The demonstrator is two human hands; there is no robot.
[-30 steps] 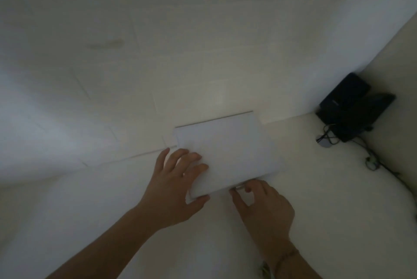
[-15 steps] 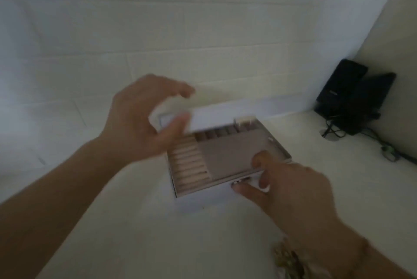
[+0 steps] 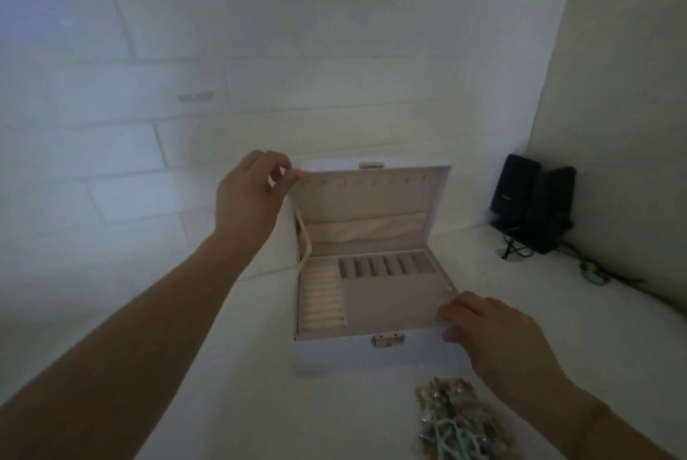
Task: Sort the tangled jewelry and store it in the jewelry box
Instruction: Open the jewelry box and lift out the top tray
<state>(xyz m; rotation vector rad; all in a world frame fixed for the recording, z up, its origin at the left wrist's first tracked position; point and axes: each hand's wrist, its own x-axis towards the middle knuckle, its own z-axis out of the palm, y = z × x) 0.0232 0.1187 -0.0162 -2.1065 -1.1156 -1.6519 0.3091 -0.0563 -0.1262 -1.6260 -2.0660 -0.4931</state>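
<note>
- Lid (image 3: 375, 199) now stands upright behind the jewelry box (image 3: 371, 346); a second ago it lay flat and closed, and half a second ago it was only partly raised.
- Left hand (image 3: 251, 195) pinches the lid's upper left corner between thumb and fingertips, holding it open.
- Right hand (image 3: 494, 335) grips the box's front right corner, fingers curled over the rim and thumb against the front face, steadying the base.
- Box interior is exposed: ring rolls (image 3: 321, 297) at the left, a row of small slots (image 3: 386, 266) along the back, a flat open compartment (image 3: 394, 301) to the right of the rolls. No jewelry is visible inside, though lighting is dim.
- Tangled jewelry (image 3: 451, 422) sits in a heap on the white surface in front of the box, near its right front corner, apart from it and from both hands.
- Step in hand, by my reading: opening the box, about complete. Sorting not yet begun.
- Next move likely calls for releasing the lid once it stays up by itself, then bringing a hand to the heap in front of the box to tease out one piece.
- Two black speakers (image 3: 531, 203) stand well to the right of the box, against the wall.
</note>
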